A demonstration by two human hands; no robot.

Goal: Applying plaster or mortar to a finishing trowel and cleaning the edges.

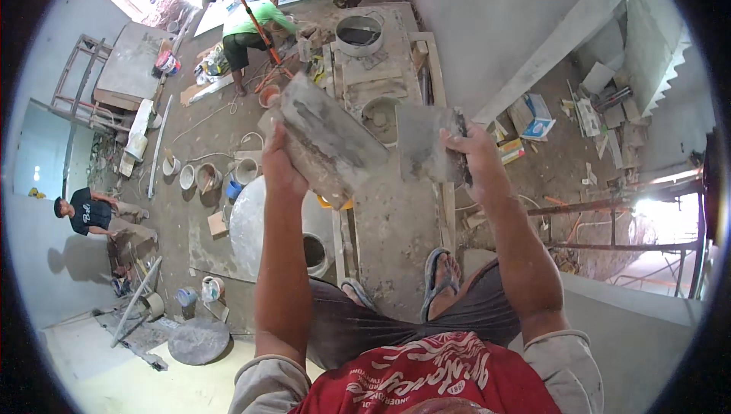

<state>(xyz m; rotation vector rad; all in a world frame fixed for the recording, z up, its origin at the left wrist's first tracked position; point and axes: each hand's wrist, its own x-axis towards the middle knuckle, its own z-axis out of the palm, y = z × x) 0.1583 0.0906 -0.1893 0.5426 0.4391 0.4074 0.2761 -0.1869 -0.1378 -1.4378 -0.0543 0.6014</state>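
Note:
My left hand (282, 164) is closed around the lower left edge of a long grey mortar-smeared board (335, 128), which is tilted and has a rough, crusted lower side. My right hand (474, 156) grips the right edge of a smaller flat grey plate (423, 143); its dark, rough edge shows beside my fingers. Whether either piece has a handle is hidden. The two pieces are held side by side, close together, above a bucket of grey mix (381, 115) that shows partly behind them. My sandalled feet rest on a dusty plank (396, 239).
A large tub (359, 36) with dark contents stands ahead on the planks. Several buckets (207, 178) and a pale round sheet (251, 223) lie to the left. One person bends by an orange stand (259, 25); another sits at far left (95, 212). Metal scaffolding (624, 204) is at right.

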